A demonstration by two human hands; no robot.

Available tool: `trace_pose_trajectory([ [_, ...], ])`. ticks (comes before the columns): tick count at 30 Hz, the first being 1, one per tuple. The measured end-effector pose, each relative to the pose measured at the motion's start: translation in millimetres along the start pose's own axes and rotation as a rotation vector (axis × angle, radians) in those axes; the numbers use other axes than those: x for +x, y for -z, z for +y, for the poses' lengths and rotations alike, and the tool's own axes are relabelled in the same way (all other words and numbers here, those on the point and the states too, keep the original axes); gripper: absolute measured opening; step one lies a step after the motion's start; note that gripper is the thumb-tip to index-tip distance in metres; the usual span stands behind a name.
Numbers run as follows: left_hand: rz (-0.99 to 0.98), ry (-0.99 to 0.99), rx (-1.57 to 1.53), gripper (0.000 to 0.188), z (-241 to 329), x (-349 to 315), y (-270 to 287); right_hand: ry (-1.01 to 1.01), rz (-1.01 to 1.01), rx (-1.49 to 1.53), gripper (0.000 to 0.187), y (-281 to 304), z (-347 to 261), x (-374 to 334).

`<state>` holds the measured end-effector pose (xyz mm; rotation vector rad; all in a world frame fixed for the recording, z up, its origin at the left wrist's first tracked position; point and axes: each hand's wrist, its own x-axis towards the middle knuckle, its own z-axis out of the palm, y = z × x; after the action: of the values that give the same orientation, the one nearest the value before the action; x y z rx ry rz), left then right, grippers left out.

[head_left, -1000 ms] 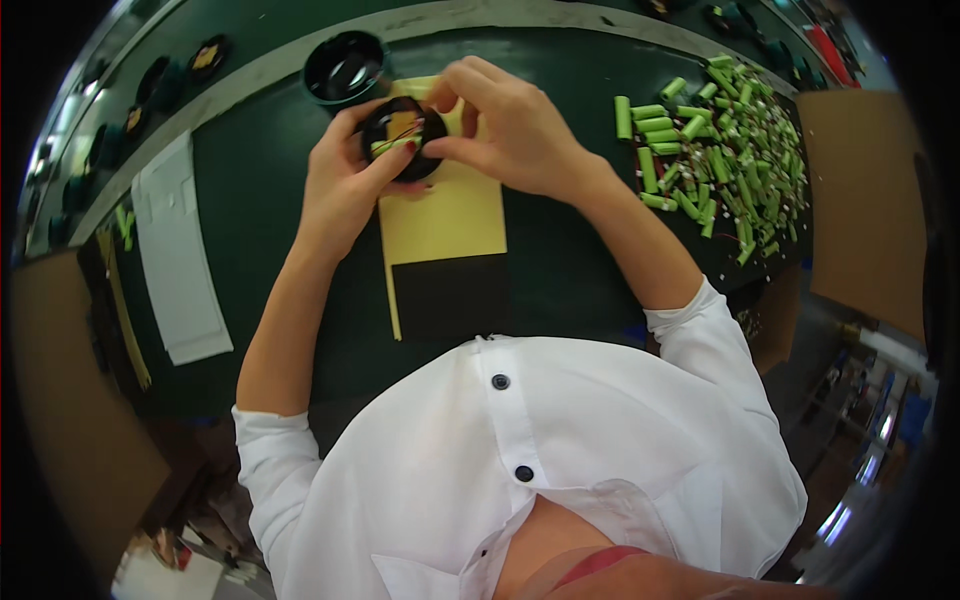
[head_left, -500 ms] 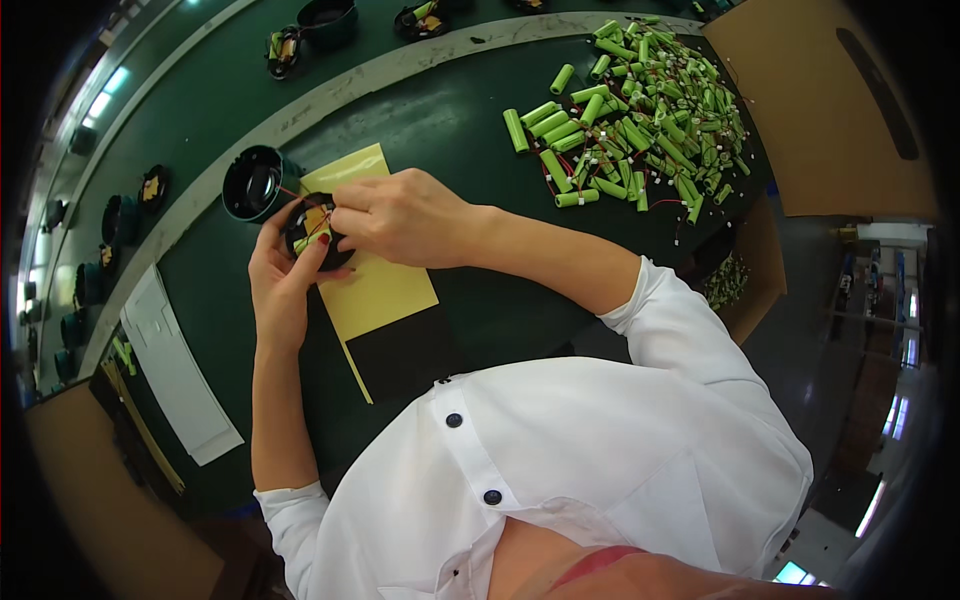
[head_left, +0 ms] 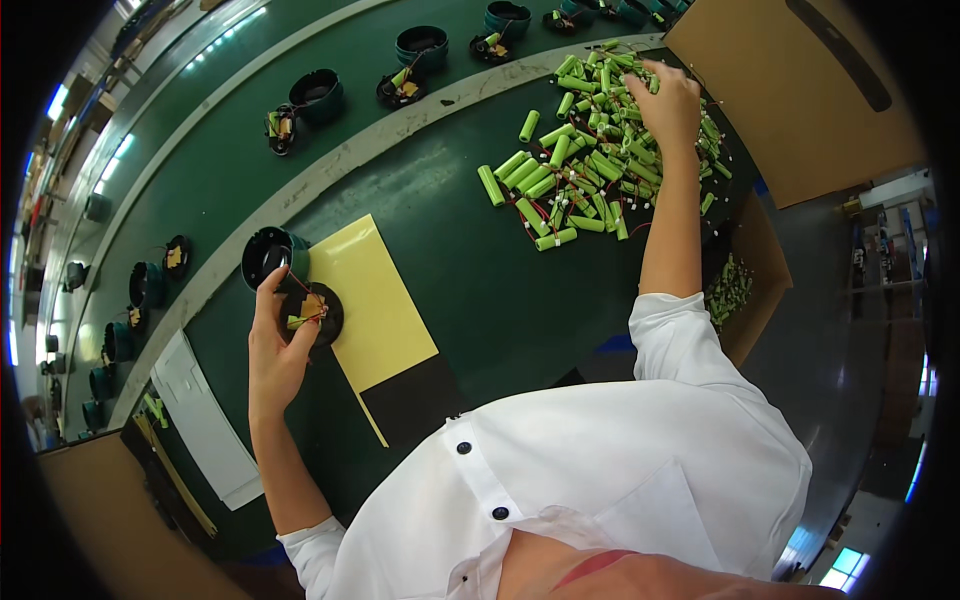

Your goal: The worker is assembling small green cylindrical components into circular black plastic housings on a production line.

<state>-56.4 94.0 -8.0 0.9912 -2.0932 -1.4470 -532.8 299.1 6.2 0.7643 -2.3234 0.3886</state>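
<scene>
My left hand (head_left: 277, 365) is curled around a black round base (head_left: 330, 328), its thumb on top and index finger up by the rim of a dark green cup-shaped housing (head_left: 275, 255). On the base sit a small green battery, a yellowish part and thin red wires, partly covered by the thumb. My right hand (head_left: 672, 105) is over the far side of a heap of green cylindrical batteries (head_left: 600, 160) with wires and small white connectors. Its thumb and fingers are apart, and no battery shows clearly between them.
A yellow sheet (head_left: 375, 300) lies right of the base, with a black patch below it. White flat sheets (head_left: 205, 420) lie at left. Beyond a pale curved edge (head_left: 350, 150), several housings and bases stand on a green surface. A cardboard box (head_left: 800, 100) is at far right.
My right hand has left the base and reached right and away to the battery heap. My left hand stays at the base, now lower beside the housing. The view has shifted.
</scene>
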Motion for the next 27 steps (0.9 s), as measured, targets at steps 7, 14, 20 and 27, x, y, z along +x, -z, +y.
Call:
trace_pose_trajectory([
  [7, -0.09, 0.058, 0.348, 0.042, 10, 21, 46, -0.124, -0.082, 0.248, 0.022, -25, 8, -5],
  [14, -0.26, -0.106, 0.6, 0.03, 15, 94, 102, -0.021, -0.192, 0.181, 0.021, -22, 20, -6],
  [20, -0.267, -0.022, 0.712, 0.027, 2, 159, 135, -0.092, 0.424, 0.691, 0.021, -17, -1, -5],
  [27, -0.019, -0.309, 0.738, 0.056, -46, 199, 162, -0.153, 0.242, 1.008, 0.018, 0, -29, -13],
])
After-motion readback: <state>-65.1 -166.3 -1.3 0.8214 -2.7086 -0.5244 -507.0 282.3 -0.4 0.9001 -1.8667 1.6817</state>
